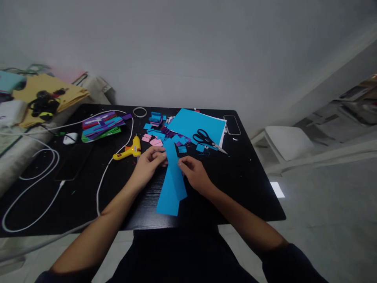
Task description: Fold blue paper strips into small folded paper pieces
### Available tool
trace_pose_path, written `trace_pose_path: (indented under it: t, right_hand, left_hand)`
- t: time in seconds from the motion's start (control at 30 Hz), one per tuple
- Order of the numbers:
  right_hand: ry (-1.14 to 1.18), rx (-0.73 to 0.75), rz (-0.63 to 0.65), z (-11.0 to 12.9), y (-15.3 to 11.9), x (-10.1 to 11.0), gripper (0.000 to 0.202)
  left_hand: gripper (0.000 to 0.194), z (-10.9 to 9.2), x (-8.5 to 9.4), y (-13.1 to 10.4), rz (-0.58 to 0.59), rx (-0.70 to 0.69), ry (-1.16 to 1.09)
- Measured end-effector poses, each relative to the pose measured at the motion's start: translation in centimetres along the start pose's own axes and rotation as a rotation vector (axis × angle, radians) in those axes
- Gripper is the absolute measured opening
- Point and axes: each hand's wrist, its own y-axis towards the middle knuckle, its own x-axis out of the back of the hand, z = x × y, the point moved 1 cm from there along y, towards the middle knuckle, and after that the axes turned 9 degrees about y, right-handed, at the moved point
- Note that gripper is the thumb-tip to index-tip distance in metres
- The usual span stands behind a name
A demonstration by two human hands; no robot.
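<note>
Two overlapping blue paper strips (169,196) cross above the black table, their lower ends spread apart. My left hand (151,160) pinches the left edge near the upper part of the strips. On the right edge, a little lower, my right hand (193,171) grips the paper between thumb and fingers. Just beyond the hands lie pink paper pieces (156,142) and small blue and purple cuttings. Black-handled scissors (209,140) rest partly on a large blue sheet (197,124). A yellow glue gun (129,151) lies left of my left hand.
Stacked coloured strips (103,127) and a tape ring (140,112) are at the back left. White cables (101,184) loop over the table's left side. A phone (232,125) lies at the back right. A white stool (284,141) stands beyond the table's right edge.
</note>
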Motion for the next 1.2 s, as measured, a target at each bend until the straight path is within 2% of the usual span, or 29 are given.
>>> trace_pose_path:
  t: [0.1, 0.27, 0.4, 0.6, 0.73, 0.83, 0.97, 1.07, 1.2]
  right_hand:
    - [0.121, -0.101, -0.004, -0.5, 0.4, -0.1, 0.019]
    - [0.105, -0.086, -0.019, -1.5, 0.5, 0.3, 0.018]
    - [0.141, -0.084, 0.101, -2.1, 1.0, 0.6, 0.022]
    - [0.447, -0.185, 0.059, -3.1, 2.1, 1.7, 0.031]
    - [0.450, -0.160, 0.084, -3.5, 2.2, 2.0, 0.029]
    - [0.405, -0.149, 0.079, -3.7, 2.2, 2.0, 0.026]
    - [0.429, -0.175, 0.076, -3.9, 2.4, 2.1, 0.026]
    - [0.454, -0.194, 0.070, -4.0, 2.5, 2.1, 0.027]
    - [0.458, -0.192, 0.054, -4.1, 2.4, 2.1, 0.029]
  left_hand:
    - [0.037, -0.3, -1.1, 1.0, 0.065, -0.027, -0.050]
    - [0.049, 0.7, -2.0, 1.4, 0.048, -0.022, -0.101]
    - [0.041, 1.9, -2.4, 1.1, 0.030, 0.037, -0.054]
    - [0.040, 2.5, -2.8, 0.7, 0.248, 0.111, -0.149]
    - [0.052, 2.8, -3.3, 0.4, 0.329, 0.158, -0.134]
    - [0.057, 3.1, -3.5, 0.2, 0.337, 0.150, -0.099]
    - [0.047, 3.2, -3.4, 0.3, 0.291, 0.138, -0.147]
    - [0.053, 3.2, -3.4, 0.4, 0.256, 0.190, -0.266]
    - [0.052, 3.2, -3.7, 0.2, 0.288, 0.255, -0.314]
